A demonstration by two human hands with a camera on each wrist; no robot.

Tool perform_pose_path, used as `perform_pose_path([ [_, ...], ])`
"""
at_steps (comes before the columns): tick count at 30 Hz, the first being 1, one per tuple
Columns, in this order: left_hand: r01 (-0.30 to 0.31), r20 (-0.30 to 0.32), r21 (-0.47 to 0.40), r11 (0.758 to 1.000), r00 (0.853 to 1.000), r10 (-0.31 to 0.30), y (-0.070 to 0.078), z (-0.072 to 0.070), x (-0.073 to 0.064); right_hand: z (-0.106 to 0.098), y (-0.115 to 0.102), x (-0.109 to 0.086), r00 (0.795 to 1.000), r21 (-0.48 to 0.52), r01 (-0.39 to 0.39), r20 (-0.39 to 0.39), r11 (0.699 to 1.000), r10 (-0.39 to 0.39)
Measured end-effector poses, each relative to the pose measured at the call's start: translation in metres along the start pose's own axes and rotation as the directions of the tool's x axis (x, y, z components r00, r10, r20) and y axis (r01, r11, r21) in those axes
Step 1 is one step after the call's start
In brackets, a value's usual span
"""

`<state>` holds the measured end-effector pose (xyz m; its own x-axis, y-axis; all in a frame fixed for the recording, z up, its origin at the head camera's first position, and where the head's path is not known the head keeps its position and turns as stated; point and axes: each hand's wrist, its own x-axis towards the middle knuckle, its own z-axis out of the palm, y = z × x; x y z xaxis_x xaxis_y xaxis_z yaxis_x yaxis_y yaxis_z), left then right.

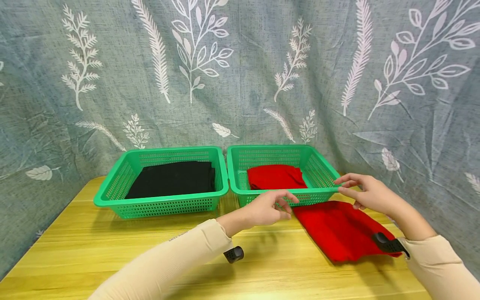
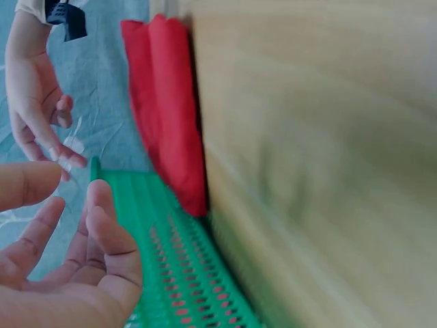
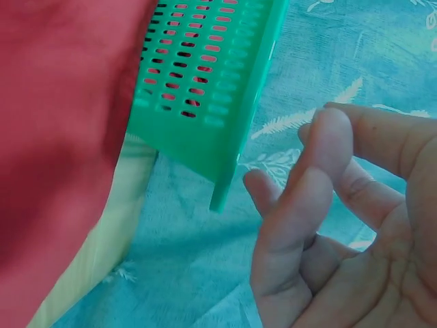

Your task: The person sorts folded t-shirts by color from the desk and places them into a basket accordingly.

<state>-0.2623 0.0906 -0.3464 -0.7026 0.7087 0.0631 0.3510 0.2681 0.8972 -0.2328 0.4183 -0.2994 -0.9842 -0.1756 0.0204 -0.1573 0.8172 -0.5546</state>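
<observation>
A folded red cloth lies on the table in front of the right basket, its far edge against the basket's front. Above its right part hovers my right hand, fingers loosely bent and holding nothing, close to the basket's front right corner. My left hand hangs in front of the same green basket, left of the cloth, its fingers relaxed with nothing between them. Inside that basket lies another folded red cloth. In the left wrist view the cloth shows beside the basket, beyond the left fingers.
A second green basket stands to the left, nearly touching the right one, with folded black cloth inside. Behind both hangs a grey-blue curtain with white leaf prints. The wooden table extends toward the front.
</observation>
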Motion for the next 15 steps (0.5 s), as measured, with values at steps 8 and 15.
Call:
perform_pose_path([
  [8,0.026,0.068,0.04,0.999,0.997,-0.028,-0.011,0.027,0.001,-0.002,0.021,-0.023,0.999,0.017,-0.037,0.024,0.999,0.036],
  [15,0.058,0.089,0.089,0.994,0.994,-0.066,-0.013,0.045,0.0,-0.003,0.05,-0.036,0.989,0.061,-0.117,0.103,0.991,0.11],
])
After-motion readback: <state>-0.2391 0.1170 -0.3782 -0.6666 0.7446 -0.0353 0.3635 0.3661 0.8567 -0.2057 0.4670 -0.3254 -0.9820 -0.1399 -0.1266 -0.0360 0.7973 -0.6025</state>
